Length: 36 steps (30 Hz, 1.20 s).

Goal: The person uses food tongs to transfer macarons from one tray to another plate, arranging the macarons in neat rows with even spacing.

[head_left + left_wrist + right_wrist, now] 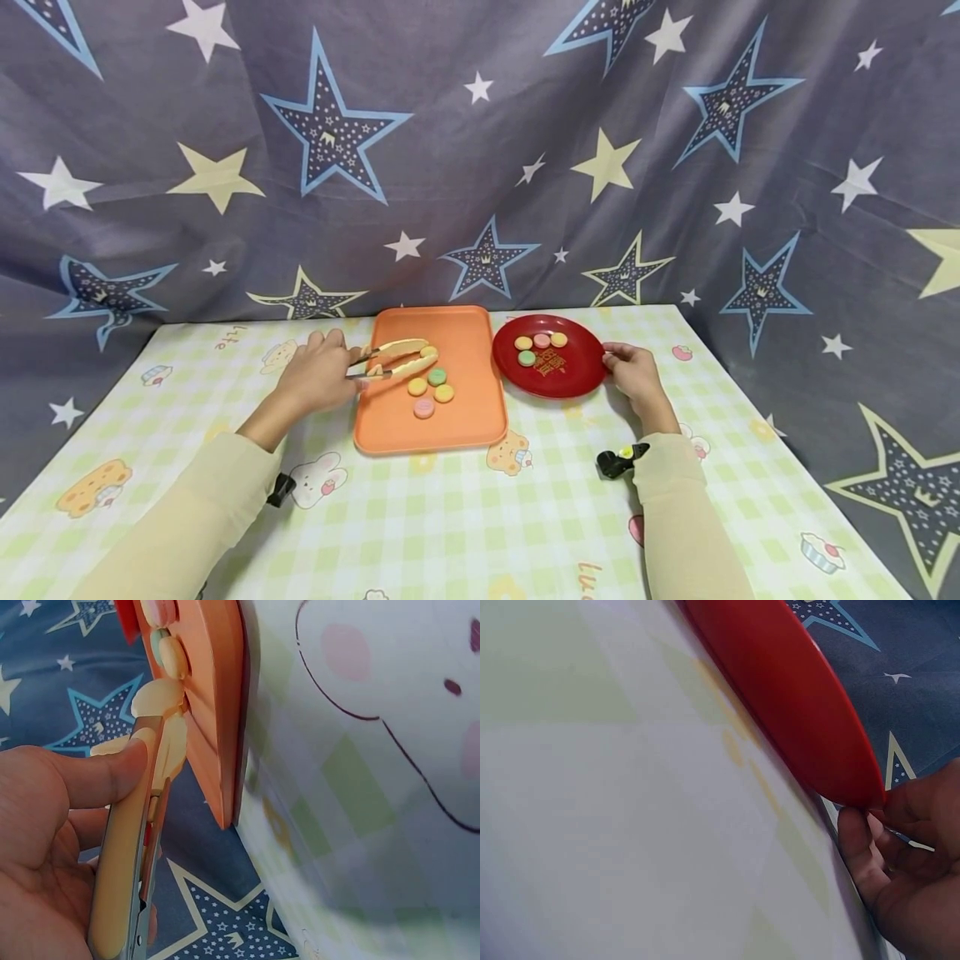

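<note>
My left hand (318, 372) grips a pair of tongs (120, 855) with metal arms and cream-yellow ends. Those ends reach over the orange tray (465, 425), spread slightly apart, with a yellow macaron-like disc (428, 352) at their tips. Closer to me on the tray lie a green disc (437, 377), a pink disc (423, 407) and two yellow ones. To the right, my right hand (633, 375) pinches the rim of a round red plate (577, 379) between thumb and fingers. The plate bears two yellow discs, a pink disc (542, 340) and a green disc (527, 358).
Tray and plate stand side by side toward the back of a table with a green-checked, cartoon-printed cloth (450, 517). Directly behind the table hangs a dark star-patterned curtain (450, 150). A black wrist camera (618, 461) sits at my right cuff.
</note>
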Each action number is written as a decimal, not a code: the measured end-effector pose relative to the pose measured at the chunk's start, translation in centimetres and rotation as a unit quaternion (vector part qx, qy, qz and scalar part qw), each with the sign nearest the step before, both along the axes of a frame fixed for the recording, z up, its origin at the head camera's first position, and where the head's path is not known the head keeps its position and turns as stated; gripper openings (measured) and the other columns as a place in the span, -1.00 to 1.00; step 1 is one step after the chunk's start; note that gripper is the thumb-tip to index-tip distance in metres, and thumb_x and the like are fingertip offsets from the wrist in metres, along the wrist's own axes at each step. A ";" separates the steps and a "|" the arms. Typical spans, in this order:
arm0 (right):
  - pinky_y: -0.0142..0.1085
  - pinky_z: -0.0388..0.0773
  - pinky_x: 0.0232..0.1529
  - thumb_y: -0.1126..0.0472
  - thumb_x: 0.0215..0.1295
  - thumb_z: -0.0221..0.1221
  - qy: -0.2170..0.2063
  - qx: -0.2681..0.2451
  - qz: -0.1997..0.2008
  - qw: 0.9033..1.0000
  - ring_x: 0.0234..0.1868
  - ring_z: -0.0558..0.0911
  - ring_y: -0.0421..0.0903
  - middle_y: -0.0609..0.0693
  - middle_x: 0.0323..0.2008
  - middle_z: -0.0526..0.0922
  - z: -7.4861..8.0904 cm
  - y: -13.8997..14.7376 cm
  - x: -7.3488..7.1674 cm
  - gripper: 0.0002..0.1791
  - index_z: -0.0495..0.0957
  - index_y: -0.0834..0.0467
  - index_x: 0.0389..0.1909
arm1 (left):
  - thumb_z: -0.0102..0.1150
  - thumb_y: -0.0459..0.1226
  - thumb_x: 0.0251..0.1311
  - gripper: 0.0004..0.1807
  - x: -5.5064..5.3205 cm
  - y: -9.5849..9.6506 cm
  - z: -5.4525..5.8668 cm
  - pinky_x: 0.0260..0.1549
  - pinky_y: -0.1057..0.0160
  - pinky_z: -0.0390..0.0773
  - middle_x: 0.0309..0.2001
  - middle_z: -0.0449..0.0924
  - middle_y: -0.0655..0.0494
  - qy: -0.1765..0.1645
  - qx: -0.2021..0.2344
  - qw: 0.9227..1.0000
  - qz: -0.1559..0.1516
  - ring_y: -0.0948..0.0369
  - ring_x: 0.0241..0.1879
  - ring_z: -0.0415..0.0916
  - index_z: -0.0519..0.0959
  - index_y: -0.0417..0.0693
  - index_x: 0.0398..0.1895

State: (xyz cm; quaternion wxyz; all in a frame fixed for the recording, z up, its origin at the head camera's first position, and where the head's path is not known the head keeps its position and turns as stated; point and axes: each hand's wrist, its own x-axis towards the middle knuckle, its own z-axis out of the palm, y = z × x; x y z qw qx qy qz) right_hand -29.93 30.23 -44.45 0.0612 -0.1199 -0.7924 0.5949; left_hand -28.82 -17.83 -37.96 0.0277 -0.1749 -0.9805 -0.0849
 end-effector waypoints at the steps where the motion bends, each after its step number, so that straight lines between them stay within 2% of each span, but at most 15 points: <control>1: -0.43 0.61 -0.32 0.36 0.56 -0.02 -0.001 0.000 -0.002 1.000 -0.27 0.58 -0.18 0.29 0.06 0.56 0.0 0.0 0.0 -0.62 0.48 0.42 0.27 | 0.37 -0.09 0.25 -0.34 0.0 0.0 0.0 -0.24 0.02 0.24 -0.17 0.34 -0.04 0.000 0.001 1.000 0.000 -0.04 -0.18 0.17 0.53 -0.25 0.35; 14: -0.44 0.60 -0.34 0.37 0.56 -0.02 -0.004 -0.003 -0.011 1.000 -0.29 0.58 -0.18 0.30 0.06 0.56 0.0 0.5 0.0 -0.62 0.47 0.42 0.28 | 0.35 -0.10 0.24 -0.43 -0.3 1.5 0.8 -0.14 -0.06 0.30 -0.15 0.34 -0.06 0.036 0.003 0.999 -0.018 -0.08 -0.08 0.21 0.61 -0.25 0.24; 18: -0.44 0.60 -0.34 0.37 0.55 -0.02 -0.001 -0.004 -0.006 1.000 -0.30 0.58 -0.18 0.31 0.07 0.56 -0.1 0.5 0.1 -0.62 0.47 0.43 0.28 | 0.35 -0.10 0.25 -0.41 -0.1 2.3 1.0 -0.13 -0.07 0.29 -0.15 0.33 -0.06 0.039 0.007 0.999 -0.023 -0.10 -0.05 0.22 0.60 -0.24 0.27; 25: -0.43 0.62 -0.32 0.37 0.55 -0.02 -0.003 -0.011 -0.003 1.000 -0.29 0.59 -0.17 0.31 0.06 0.56 -0.3 0.1 0.0 -0.62 0.47 0.43 0.27 | 0.34 -0.10 0.25 -0.43 0.1 3.6 1.6 -0.18 -0.01 0.25 -0.20 0.29 -0.03 0.049 0.003 0.998 -0.034 -0.06 -0.12 0.21 0.61 -0.20 0.27; 33: -0.42 0.62 -0.30 0.37 0.55 -0.02 0.000 -0.007 -0.003 1.000 -0.25 0.59 -0.16 0.28 0.05 0.56 -0.3 0.1 -0.1 -0.63 0.48 0.42 0.27 | 0.34 -0.09 0.27 -0.42 0.1 5.3 1.9 -0.14 -0.01 0.23 -0.15 0.32 -0.03 0.040 0.009 0.998 -0.040 -0.04 -0.12 0.19 0.59 -0.17 0.30; 36: -0.42 0.62 -0.30 0.37 0.56 -0.02 0.002 -0.007 -0.004 1.000 -0.25 0.58 -0.16 0.28 0.06 0.56 -0.3 0.1 -0.2 -0.63 0.48 0.41 0.27 | 0.34 -0.10 0.26 -0.44 0.1 5.9 2.0 -0.14 -0.01 0.25 -0.14 0.34 -0.04 0.047 0.012 0.998 -0.047 -0.04 -0.12 0.20 0.61 -0.17 0.28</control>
